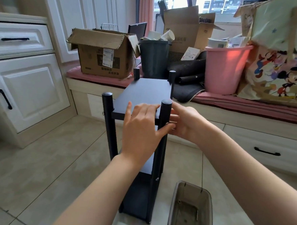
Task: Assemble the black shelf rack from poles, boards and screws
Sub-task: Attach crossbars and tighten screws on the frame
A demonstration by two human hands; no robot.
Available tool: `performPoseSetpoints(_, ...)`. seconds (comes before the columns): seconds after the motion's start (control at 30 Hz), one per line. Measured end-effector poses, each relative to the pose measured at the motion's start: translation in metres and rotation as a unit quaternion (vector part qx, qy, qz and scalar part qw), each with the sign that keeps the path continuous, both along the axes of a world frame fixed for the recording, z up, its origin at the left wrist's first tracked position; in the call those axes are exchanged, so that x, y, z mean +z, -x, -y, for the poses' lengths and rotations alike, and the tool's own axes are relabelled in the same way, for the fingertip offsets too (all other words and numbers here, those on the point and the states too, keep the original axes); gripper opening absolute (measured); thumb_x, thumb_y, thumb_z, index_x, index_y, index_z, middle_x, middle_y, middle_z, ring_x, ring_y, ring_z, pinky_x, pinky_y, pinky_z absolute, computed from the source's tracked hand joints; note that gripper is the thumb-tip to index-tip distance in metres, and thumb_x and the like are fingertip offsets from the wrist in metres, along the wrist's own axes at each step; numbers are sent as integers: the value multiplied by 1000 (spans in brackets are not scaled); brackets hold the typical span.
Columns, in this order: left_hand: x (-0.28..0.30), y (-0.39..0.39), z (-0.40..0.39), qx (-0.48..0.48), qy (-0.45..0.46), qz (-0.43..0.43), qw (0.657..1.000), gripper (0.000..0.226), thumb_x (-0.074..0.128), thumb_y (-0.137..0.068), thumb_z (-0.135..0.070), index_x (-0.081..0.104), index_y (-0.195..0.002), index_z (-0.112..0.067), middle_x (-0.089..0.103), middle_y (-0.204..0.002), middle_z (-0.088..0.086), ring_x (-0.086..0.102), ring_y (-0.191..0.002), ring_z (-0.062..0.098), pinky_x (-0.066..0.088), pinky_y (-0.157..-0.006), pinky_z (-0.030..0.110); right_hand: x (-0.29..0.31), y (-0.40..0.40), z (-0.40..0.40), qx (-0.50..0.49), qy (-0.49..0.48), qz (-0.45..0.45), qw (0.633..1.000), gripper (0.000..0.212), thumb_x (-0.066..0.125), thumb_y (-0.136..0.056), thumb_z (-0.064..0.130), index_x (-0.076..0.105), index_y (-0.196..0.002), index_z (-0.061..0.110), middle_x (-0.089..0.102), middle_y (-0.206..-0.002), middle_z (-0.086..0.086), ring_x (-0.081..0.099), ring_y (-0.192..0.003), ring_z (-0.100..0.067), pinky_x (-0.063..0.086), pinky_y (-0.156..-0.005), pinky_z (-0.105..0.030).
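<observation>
— Where does the black shelf rack (145, 101) stand?

— Upright on the tiled floor (35, 166), just in front of the window seat (250, 109). Four poles rise past the top board (145, 96); lower boards show beneath it, between the near poles.

— And the hands?

— Both are at the near right pole (164, 124). The left hand (143, 127) lies palm down over the near edge of the top board, fingers (150, 109) straight and spread on the board just left of the pole, with the thumb reaching across the front of the pole. It grips nothing.

— The right hand?

— The right hand (184, 122) is on the other side of that pole, fingers (174, 116) curled in against it. Something small and dark sits at the fingertips against the pole, but I cannot tell what it is, nor whether the fingers pinch it or only press there.

— So the pole sits between the two hands?

— Yes, with the left thumb and the right fingertips almost meeting on it just below the top board.

— Anything else close by?

— A clear grey plastic bin (191, 212) on the floor right of the rack's foot, with small pieces at its bottom. On the window seat are a cardboard box (102, 53), a dark bin (153, 58) and a pink bucket (224, 68).
</observation>
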State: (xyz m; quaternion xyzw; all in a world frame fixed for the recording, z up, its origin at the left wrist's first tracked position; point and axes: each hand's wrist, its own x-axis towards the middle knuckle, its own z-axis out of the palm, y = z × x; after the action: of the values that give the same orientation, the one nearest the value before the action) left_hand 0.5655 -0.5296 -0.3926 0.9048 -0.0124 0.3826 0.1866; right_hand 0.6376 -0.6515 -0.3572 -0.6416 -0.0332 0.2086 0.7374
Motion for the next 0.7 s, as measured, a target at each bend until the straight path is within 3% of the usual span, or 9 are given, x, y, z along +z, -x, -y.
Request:
performPoseSetpoints(0.13,-4,-1,-4,-7,25,14,1000,61,69,-84,-57,66,-128,-15,71,-121,4,56,-129,24,12,-122,50,0,-4,-1,7,27,45,999,20,70,-89,21,71,-96,2,74,-94,-17,71,-72,-21,55,-56,-26)
performPoseSetpoints(0.37,-4,-4,-7,26,13,-29,999,81,43,-82,-79,52,-145,-28,57,-143,-11,35,-146,16,-16,-117,55,-5,-9,5,31,6,45,998,20,71,-87,19,71,-97,2,75,-85,-12,70,-62,-18,55,-56,-26)
performPoseSetpoints(0.53,-5,-4,-6,34,6,-22,999,84,26,-79,-84,58,-138,-35,57,-141,-17,39,-142,13,-11,-118,57,-9,-10,6,42,-11,30,999,24,73,-86,22,74,-102,5,75,-94,-13,69,-62,-16,55,-61,-28)
performPoseSetpoints(0.7,-7,-6,-5,32,1,-6,999,72,35,-83,-81,63,-133,-37,60,-138,-18,43,-138,14,-5,-119,57,-12,-11,12,54,-26,34,998,29,70,-90,22,71,-109,1,75,-101,-15,74,-81,-23,58,-67,-30)
